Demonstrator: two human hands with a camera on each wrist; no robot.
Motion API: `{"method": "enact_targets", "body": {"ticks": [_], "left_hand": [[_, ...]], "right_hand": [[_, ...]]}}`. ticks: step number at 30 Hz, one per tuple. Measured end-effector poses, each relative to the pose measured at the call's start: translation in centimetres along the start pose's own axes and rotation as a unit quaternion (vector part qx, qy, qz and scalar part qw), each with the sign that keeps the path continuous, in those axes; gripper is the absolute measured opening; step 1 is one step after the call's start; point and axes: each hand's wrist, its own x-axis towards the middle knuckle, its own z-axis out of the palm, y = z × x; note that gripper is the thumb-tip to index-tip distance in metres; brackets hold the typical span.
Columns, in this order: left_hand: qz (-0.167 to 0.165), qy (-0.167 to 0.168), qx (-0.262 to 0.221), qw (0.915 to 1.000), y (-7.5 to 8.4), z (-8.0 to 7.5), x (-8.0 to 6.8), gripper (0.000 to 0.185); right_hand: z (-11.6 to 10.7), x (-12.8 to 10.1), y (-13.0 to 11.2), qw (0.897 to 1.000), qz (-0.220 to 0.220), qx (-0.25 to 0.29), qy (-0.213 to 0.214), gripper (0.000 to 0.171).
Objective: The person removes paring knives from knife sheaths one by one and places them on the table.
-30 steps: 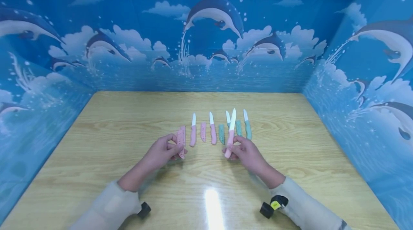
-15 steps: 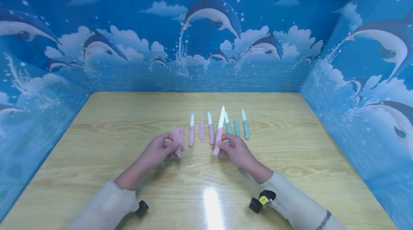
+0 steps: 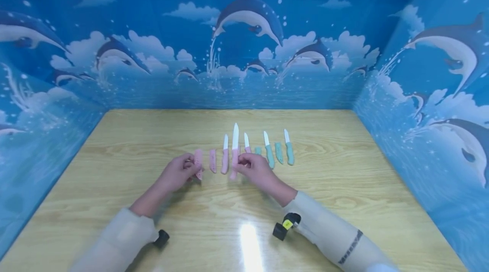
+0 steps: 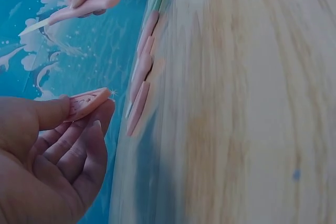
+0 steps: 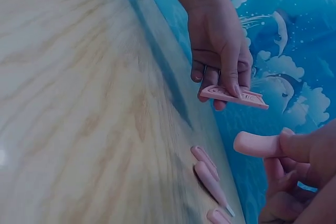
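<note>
My left hand point(image 3: 191, 168) pinches a pink knife sheath point(image 3: 198, 164) between thumb and fingers, a little above the wooden table point(image 3: 114, 157). The sheath point(image 4: 86, 103) is plain in the left wrist view, and the right wrist view shows it too point(image 5: 233, 96). My right hand point(image 3: 242, 164) grips the pink handle of a white-bladed knife point(image 3: 234, 144), blade pointing away from me. Its handle point(image 5: 257, 144) sticks out of my fingers, close to the right of the sheath. Hand and knife hide part of the row behind them.
A row lies on the table: a pink sheath point(image 3: 212, 161), a pink knife point(image 3: 225, 155), another pink knife point(image 3: 246, 141), a teal sheath point(image 3: 258, 150), a teal knife point(image 3: 268, 150), a teal sheath point(image 3: 279, 153) and a teal knife point(image 3: 289, 148). Blue dolphin walls point(image 3: 244, 51) enclose three sides.
My right hand has carried the pink knife leftward from the teal end of the row toward the sheath. My left hand has also shifted left with the pink sheath in its pinch.
</note>
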Motion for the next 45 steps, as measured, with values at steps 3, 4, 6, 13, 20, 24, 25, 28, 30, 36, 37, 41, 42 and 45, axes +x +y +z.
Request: {"method": "enact_targets", "body": {"ticks": [3, 4, 6, 13, 20, 24, 25, 28, 30, 36, 37, 41, 42, 45], "left_hand": [[-0.007, 0.01, 0.015, 0.9998, -0.2, -0.3, 0.1, 0.023], [-0.011, 0.012, 0.016, 0.9997, -0.2, -0.4, 0.2, 0.023], [-0.016, 0.018, 0.016, 0.9996, -0.2, -0.6, 0.5, 0.023], [-0.038, 0.03, 0.024, 0.9985, -0.3, -0.9, 1.1, 0.021], [-0.039, 0.035, 0.024, 0.9983, -0.6, -1.2, 1.3, 0.027], [-0.04, 0.04, 0.024, 0.9981, -0.8, -1.5, 1.4, 0.03], [-0.042, 0.04, 0.023, 0.9981, -0.8, -1.6, 1.5, 0.032], [-0.047, 0.043, 0.024, 0.9977, -1.0, -1.8, 1.6, 0.033], [-0.05, 0.043, 0.027, 0.9974, -1.1, -1.9, 1.6, 0.032], [-0.048, 0.045, 0.039, 0.9971, -1.4, -2.0, 1.8, 0.032], [-0.048, 0.044, 0.039, 0.9971, -1.4, -2.0, 1.8, 0.032], [-0.06, 0.044, 0.036, 0.9966, -1.5, -2.1, 2.2, 0.035], [-0.063, 0.044, 0.035, 0.9964, -1.6, -2.1, 2.4, 0.036], [-0.066, 0.044, 0.042, 0.9959, -1.8, -2.1, 2.7, 0.04]], "right_hand": [[0.5, 0.8, -0.2, 1.0, -0.015, -0.009, 0.002, 0.011], [0.7, 1.0, -0.3, 1.0, -0.023, -0.013, 0.005, 0.011], [1.1, 1.7, -0.4, 0.999, -0.029, -0.02, 0.011, 0.01], [2.5, 3.2, -0.8, 0.999, -0.019, -0.028, 0.028, 0.014], [3.4, 4.3, -1.4, 0.999, -0.002, -0.011, 0.032, 0.016], [4.1, 4.9, -1.6, 0.999, 0.015, -0.01, 0.03, 0.018], [4.3, 5.0, -1.6, 0.999, 0.021, -0.006, 0.028, 0.018], [4.8, 5.4, -2.0, 0.998, 0.06, 0.004, 0.02, 0.017], [5.2, 5.7, -2.3, 0.996, 0.083, 0.004, 0.014, 0.016], [6.0, 6.2, -2.8, 0.995, 0.1, -0.029, -0.001, 0.012], [6.1, 6.2, -2.8, 0.995, 0.098, -0.035, -0.002, 0.011], [6.7, 6.5, -2.7, 0.993, 0.097, -0.061, -0.003, 0.012], [6.9, 6.6, -2.6, 0.993, 0.1, -0.066, -0.004, 0.013], [7.3, 6.7, -2.5, 0.99, 0.111, -0.083, -0.004, 0.013]]}}
